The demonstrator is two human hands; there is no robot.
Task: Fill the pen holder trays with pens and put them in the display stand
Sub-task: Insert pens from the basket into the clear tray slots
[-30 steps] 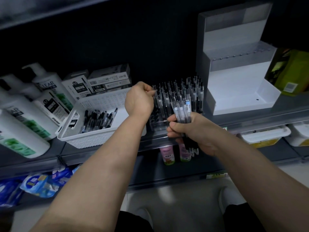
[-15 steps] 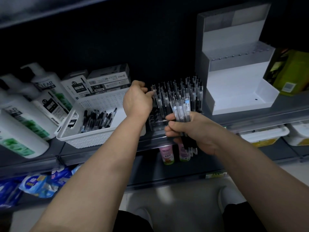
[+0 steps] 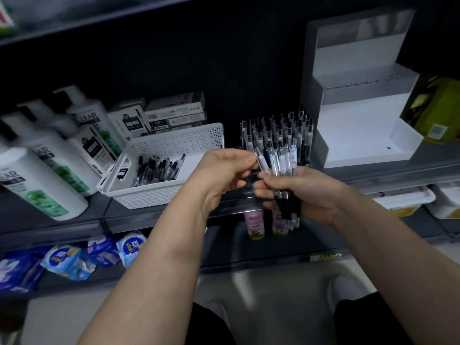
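My right hand [image 3: 303, 192] grips a bundle of clear pens [image 3: 280, 168] with black grips, held upright in front of the shelf edge. My left hand [image 3: 224, 173] pinches one pen [image 3: 261, 159] at the left side of that bundle. Behind both hands stands a clear pen holder tray [image 3: 276, 130] with many pens upright in it; its base is hidden by my hands. The white stepped display stand [image 3: 358, 113] sits to the right on the same shelf, with nothing in it. A white perforated basket [image 3: 174, 145] on the left holds several loose black pens [image 3: 159, 169].
White shampoo bottles [image 3: 49, 155] and pen boxes [image 3: 174, 113] crowd the shelf's left side. A green-yellow box [image 3: 438, 115] stands right of the display stand. Lower shelves hold blue packets [image 3: 69, 260], small pink bottles [image 3: 254, 224] and white tubs [image 3: 403, 200].
My left hand has come back from the tray's left edge to the bundle in my right hand and now pinches one pen there. The right hand has barely moved.
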